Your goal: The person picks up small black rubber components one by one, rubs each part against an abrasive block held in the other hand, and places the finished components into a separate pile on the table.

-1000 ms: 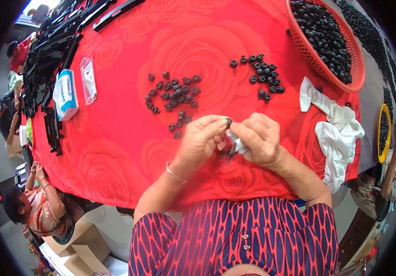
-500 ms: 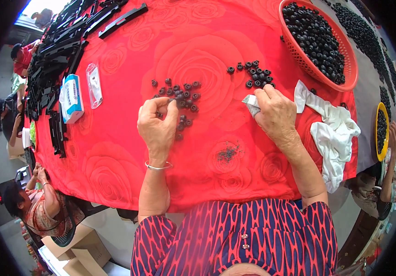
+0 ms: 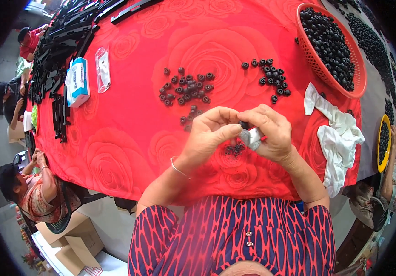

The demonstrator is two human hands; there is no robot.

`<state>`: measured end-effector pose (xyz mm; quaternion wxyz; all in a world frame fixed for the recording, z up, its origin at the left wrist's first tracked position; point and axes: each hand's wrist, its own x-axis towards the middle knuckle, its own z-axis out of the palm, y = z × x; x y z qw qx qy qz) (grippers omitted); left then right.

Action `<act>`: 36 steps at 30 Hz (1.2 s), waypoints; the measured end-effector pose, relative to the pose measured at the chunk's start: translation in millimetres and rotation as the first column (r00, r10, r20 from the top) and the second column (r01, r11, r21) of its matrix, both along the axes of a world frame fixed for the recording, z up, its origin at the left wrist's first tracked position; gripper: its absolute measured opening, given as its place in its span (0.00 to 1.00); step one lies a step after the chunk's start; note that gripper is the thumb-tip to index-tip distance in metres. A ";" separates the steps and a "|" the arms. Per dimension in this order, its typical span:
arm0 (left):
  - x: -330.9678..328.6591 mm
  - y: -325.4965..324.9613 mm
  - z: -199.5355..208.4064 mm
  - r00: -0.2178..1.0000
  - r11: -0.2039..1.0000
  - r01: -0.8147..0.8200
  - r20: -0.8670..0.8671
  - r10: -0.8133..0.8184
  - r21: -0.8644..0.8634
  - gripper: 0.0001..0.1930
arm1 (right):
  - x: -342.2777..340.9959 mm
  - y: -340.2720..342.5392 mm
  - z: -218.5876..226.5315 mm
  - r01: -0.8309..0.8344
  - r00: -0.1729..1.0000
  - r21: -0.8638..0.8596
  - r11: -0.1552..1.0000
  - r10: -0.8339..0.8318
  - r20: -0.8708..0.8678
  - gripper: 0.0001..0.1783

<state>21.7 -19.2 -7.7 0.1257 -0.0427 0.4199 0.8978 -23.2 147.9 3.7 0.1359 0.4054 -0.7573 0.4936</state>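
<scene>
Above the near part of the red cloth, my two hands meet. My left hand (image 3: pixel 210 134) is closed, thumb and fingers pinching a small round black part (image 3: pixel 244 124). Closed beside it, my right hand (image 3: pixel 273 133) grips a folded grey-and-white piece (image 3: pixel 251 138) of unclear material, and its fingertips meet the black part. Below them lies a scatter of black crumbs (image 3: pixel 234 150). Several hollow round black parts form one loose group (image 3: pixel 187 87) beyond my left hand, and another group (image 3: pixel 273 79) sits beyond my right hand.
An orange basket (image 3: pixel 361 78) full of black parts stands at far right, with a crumpled white cloth (image 3: pixel 336 147) nearer. To the left are a blue-and-white packet (image 3: pixel 78 83), a clear plastic case (image 3: pixel 102 69) and piled long black pieces (image 3: pixel 55 64). Other people sit around the table.
My left hand has come away from the left group toward the right, carrying a black part. The right hand has moved down and inward with the grey-and-white piece, and both hands now meet.
</scene>
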 end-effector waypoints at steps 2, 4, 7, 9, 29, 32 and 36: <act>1.0 0.9 -2.9 1.000 1.000 -0.001 0.012 0.001 -0.001 0.09 | 2.3 -1.6 -6.5 0.022 0.997 0.019 1.000 -0.020 -0.069 0.24; -0.6 -1.6 -8.6 0.998 1.000 -0.005 0.065 0.006 -0.017 0.10 | 2.5 -2.6 -12.3 0.050 0.992 0.069 0.996 -0.041 -0.119 0.26; -0.9 -0.6 -13.2 0.989 0.995 -0.031 0.147 0.017 0.092 0.10 | 2.0 -2.5 -13.0 0.016 0.997 0.054 0.998 -0.013 -0.070 0.27; -3.0 -2.9 -17.6 0.985 0.987 -0.028 0.174 -0.001 0.160 0.10 | 2.1 -3.5 -9.2 -0.019 1.000 0.047 0.999 0.018 0.017 0.27; -1.8 -4.7 -29.5 0.975 0.965 0.116 0.157 -0.155 0.234 0.13 | -3.7 1.9 -17.8 0.011 0.998 0.083 0.996 -0.006 -0.057 0.24; -0.4 -4.9 -27.1 0.971 0.965 0.125 0.173 -0.167 0.230 0.12 | -2.2 2.1 -13.6 0.016 0.995 0.097 0.995 -0.006 -0.103 0.24; -2.7 -6.8 -15.6 0.959 0.978 0.176 0.203 -0.196 0.114 0.10 | -1.7 6.2 -16.2 0.019 0.970 0.125 0.992 0.013 -0.244 0.24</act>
